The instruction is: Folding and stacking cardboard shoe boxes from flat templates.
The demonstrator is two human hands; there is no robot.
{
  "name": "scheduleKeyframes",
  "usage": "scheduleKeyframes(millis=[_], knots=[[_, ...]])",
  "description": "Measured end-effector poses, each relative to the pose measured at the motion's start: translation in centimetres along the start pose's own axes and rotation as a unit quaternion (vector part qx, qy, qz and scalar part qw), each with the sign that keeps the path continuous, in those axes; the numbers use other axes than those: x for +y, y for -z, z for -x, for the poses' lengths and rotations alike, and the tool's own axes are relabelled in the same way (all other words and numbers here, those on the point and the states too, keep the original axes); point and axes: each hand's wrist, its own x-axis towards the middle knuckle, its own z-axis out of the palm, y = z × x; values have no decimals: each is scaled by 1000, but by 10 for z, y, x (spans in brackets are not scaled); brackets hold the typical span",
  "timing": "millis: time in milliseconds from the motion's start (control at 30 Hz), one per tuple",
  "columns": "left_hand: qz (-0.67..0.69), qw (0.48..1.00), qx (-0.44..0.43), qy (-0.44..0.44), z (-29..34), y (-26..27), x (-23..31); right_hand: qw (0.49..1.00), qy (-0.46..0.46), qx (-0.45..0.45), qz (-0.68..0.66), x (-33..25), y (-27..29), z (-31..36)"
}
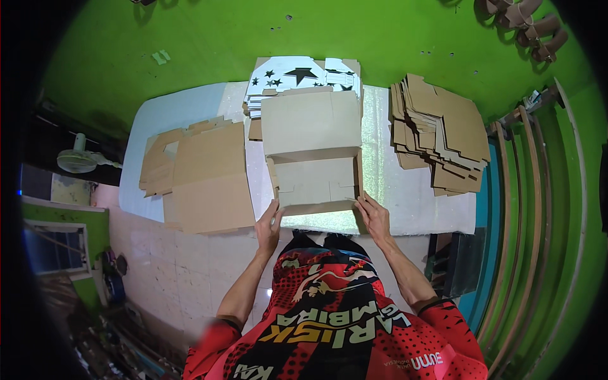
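A partly folded cardboard box (316, 174) stands before me at the middle of the table, its lid panel raised at the back and its inside facing me. At the box's near left corner, my left hand (268, 221) is closed with the fingers gripping the cardboard edge. My right hand (373, 216) pinches the near right corner, thumb and fingers on the side flap. Between the two hands runs the front edge of the box. Behind the lid lies a stack of white printed cardboard sheets (278, 71) with black stars.
Flat brown cardboard blanks (209, 174) lie on the left of the white-covered table (142, 145). A layered pile of cut cardboard blanks (446, 130) sits on the right. A green wall (215, 38) rises behind, a small fan (79, 158) stands at left, and wooden rails (532, 171) lean at right.
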Motion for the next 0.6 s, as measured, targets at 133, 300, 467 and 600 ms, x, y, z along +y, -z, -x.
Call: scheduleKeyframes(millis=[133,300,467,600], knots=[[42,995,95,-11,-11,-6,28,1000,-1,8,-1,0,4,-4],[14,997,56,45,-2,-1,15,998,-51,-5,-33,-9,9,-2],[23,998,11,48,-17,14,8,1000,-9,12,7,-7,23,-18],[143,985,22,95,-44,48,-28,986,-121,-46,-103,0,44,-51]])
